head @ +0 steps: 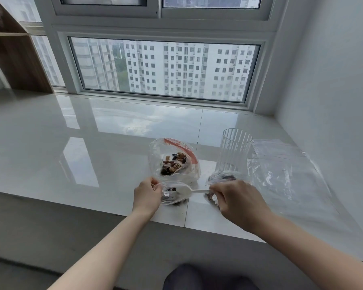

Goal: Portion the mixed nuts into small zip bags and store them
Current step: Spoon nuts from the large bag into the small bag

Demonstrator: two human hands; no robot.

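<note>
A large clear bag of mixed nuts [174,162] with a red strip stands open on the white sill. Just in front of it my left hand [147,195] pinches the mouth of a small zip bag [172,195] that holds a few dark nuts. My right hand [237,201] grips the handle of a white plastic spoon [187,191], whose bowl reaches into that small bag. Another small filled bag [222,178] lies partly under my right hand, at the foot of a ribbed clear glass [234,151].
Several empty zip bags [285,170] lie flat to the right of the glass, near the white wall. The glossy sill [71,153] runs left, with a wooden shelf unit [13,51] at the far left. The window frame is behind; the sill's front edge drops just under my wrists.
</note>
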